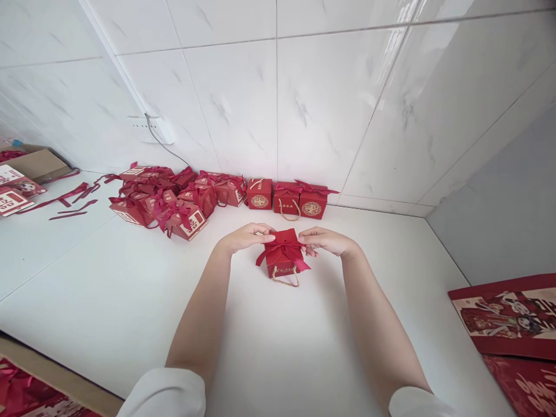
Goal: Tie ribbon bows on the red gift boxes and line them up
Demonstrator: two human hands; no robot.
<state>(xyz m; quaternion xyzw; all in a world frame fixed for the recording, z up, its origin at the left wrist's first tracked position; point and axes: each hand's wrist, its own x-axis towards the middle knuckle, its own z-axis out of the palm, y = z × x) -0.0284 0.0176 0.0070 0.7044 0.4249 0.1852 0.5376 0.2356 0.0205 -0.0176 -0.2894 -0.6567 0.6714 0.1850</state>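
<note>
plainly, the red box [285,267] sits between left hand [248,237] and right hand [326,240].
from afar i see both, half curled, touching its top; some fingertips are hidden, so i cannot tell whether they grip.

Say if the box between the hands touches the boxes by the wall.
Apart: the head view shows white tabletop between the near box and the boxes behind.

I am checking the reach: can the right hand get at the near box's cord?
Probably yes: the right hand is at the near box, whose cord loops out in front, and nothing seems to cover it.
</note>
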